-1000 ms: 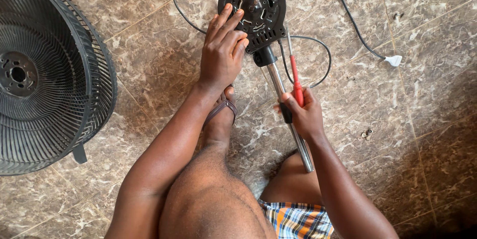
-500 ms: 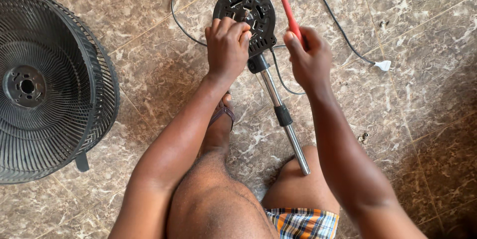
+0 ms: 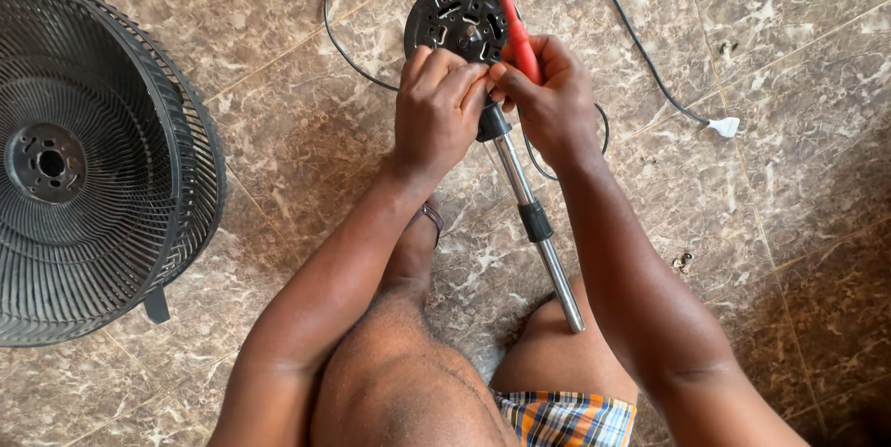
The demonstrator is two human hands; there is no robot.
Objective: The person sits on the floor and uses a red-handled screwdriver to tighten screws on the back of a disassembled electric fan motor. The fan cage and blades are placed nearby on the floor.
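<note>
Both hands have closed in since half a second ago: beside the black fan grille (image 3: 93, 159) on the floor, left hand (image 3: 436, 108) clamps the round base (image 3: 459, 15) where the metal pole (image 3: 538, 229) joins. Right hand (image 3: 548, 99) pinches a red screwdriver (image 3: 509, 15); crowded fingers could let the tip slip.

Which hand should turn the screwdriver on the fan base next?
Probably the right hand: it already grips the red screwdriver over the round black base. The left hand is busy steadying the base where the metal pole joins.
</note>
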